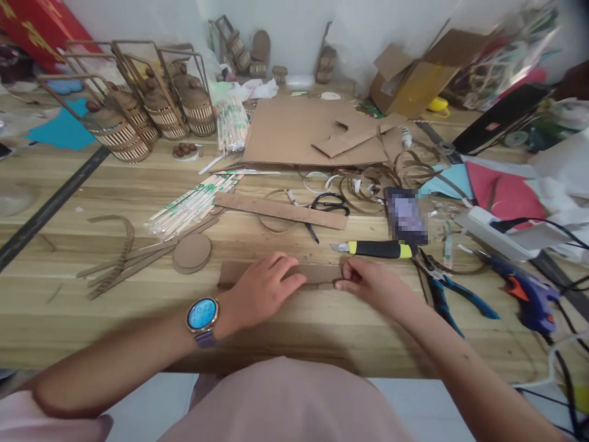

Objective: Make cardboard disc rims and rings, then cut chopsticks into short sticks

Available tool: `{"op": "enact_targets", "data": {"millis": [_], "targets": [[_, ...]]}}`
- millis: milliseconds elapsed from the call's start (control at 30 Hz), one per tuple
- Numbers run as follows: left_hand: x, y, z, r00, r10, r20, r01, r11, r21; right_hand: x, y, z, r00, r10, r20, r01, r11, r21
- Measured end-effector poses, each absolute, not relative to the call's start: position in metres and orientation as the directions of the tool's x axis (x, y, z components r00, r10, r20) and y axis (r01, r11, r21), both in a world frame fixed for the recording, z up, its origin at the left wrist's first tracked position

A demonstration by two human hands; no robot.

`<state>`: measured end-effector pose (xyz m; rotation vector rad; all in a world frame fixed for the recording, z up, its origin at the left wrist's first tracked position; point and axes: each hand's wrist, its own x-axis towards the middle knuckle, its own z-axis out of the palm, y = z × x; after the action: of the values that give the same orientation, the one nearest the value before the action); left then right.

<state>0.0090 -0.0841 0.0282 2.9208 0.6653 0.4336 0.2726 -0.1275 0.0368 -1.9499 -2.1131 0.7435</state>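
The person's left hand (pixel 267 285) lies palm down across a cardboard strip (pixel 318 274), its fingers loosely extended and slightly spread rather than clenched. The right hand (pixel 368 281) is curled, thumb and bent index finger pinching the strip's right end. The strip lies lengthwise on the wooden table (pixel 151 322), close to the person's body and running between the two hands. A smartwatch (pixel 203 314) sits on the left wrist.

Just beyond the right hand rests a black-and-yellow utility knife (pixel 380 248), its blade pointing left. Blue-handled pliers (pixel 442 291) lie open to the right of that hand, with a hot glue gun (pixel 527 291) farther right. To the left of the left hand are stacked round cardboard discs (pixel 192 253), and past them a bundle of wrapped chopsticks (pixel 191 205).

Farther out, a longer cardboard piece (pixel 280 210) lies at a slant, partly covering black-handled scissors (pixel 331 204); a phone (pixel 407 215) is to their right, its screen pixelated. Behind these is a large cardboard sheet (pixel 285 132) with cut scraps on top. At the far left, several lantern-like models (pixel 122 138) stand close together, near a small dish of brown beads (pixel 185 151).
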Motion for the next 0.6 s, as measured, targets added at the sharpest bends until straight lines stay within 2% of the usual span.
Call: {"op": "enact_targets", "data": {"millis": [67,133,267,333,400,467,600], "targets": [[0.019,-0.088,0.025,0.909,0.279,0.310,0.261,-0.960,0.100,0.263,-0.128,0.037,-0.131,0.976,-0.175,0.882,0.034,-0.470],[0.028,-0.088,0.017,0.946,0.160,0.281,0.150,-0.987,0.056,0.259,-0.128,0.039,-0.136,0.979,-0.151,0.879,0.049,-0.474],[0.039,-0.081,0.002,0.972,0.211,0.102,0.204,-0.976,0.078,0.282,-0.129,0.043,-0.096,0.992,-0.077,0.884,0.050,-0.465],[0.040,-0.077,0.000,0.975,0.216,0.053,0.210,-0.972,0.104,0.305,-0.128,0.040,-0.024,0.999,0.027,0.922,0.032,-0.386],[0.040,-0.075,0.001,0.972,0.232,0.035,0.226,-0.967,0.121,0.327,-0.126,0.034,-0.020,0.984,0.175,0.986,0.048,-0.159],[0.040,-0.075,0.003,0.967,0.251,0.038,0.245,-0.963,0.113,0.342,-0.123,0.027,-0.084,0.976,0.203,0.996,0.090,-0.020],[0.043,-0.078,0.009,0.952,0.297,0.078,0.293,-0.954,0.057,0.350,-0.123,0.019,-0.178,0.969,0.174,0.984,0.178,0.017]]}}
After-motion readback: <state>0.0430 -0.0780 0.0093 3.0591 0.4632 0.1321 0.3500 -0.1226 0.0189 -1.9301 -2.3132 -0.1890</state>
